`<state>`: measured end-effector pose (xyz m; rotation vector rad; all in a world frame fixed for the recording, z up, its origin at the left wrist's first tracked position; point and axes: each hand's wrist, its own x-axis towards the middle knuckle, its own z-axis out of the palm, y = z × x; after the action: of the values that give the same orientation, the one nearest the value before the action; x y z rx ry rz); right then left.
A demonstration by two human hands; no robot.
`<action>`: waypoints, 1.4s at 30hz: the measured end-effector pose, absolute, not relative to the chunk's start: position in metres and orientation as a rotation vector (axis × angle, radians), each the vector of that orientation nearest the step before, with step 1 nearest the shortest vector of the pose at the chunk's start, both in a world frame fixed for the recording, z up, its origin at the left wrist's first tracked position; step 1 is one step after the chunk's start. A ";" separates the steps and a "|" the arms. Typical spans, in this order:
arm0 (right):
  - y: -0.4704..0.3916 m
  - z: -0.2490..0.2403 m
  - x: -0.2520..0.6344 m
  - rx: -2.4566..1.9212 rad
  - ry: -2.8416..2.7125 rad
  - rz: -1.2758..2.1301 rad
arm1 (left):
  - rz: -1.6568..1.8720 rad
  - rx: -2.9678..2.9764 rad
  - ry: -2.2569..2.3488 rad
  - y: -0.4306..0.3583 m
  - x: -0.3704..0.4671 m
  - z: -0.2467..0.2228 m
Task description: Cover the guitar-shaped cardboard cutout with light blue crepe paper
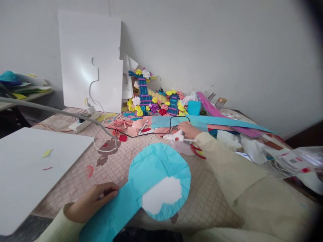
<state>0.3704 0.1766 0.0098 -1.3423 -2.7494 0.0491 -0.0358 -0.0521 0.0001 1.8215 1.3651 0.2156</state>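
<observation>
A round piece wrapped in turquoise paper (147, 161), with a bare white area in its middle and a long turquoise strip, lies near the front edge. My left hand (93, 201) holds the strip's edge, fingers curled. Farther off, my right hand (188, 130) is closed at a white glue gun (174, 136), partly behind it; a black cord runs from there to the left. Beside the gun are red-handled scissors (198, 152). Just behind the right hand lies a long turquoise paper strip (227, 121).
A white board (91, 64) leans on the wall, with a power strip (84, 122) before it. Another white board (32, 168) lies at left. Paper flowers (137, 109) and pink paper pieces sit at the back; plastic bags (295, 161) are at right.
</observation>
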 end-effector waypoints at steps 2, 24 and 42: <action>0.174 0.022 0.381 -1.383 -2.635 0.193 | 0.209 1.841 1.376 -0.052 -0.036 0.002; 0.091 0.009 0.392 -1.223 -1.414 0.559 | -0.002 2.553 1.168 0.048 0.002 0.033; 0.072 -0.006 0.375 -1.304 -1.405 0.671 | 0.371 2.728 0.858 0.059 0.112 -0.017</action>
<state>0.3754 0.0720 -0.0063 -1.3040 -1.4047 0.6705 0.1118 0.0593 -0.0174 2.7280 0.8577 0.3708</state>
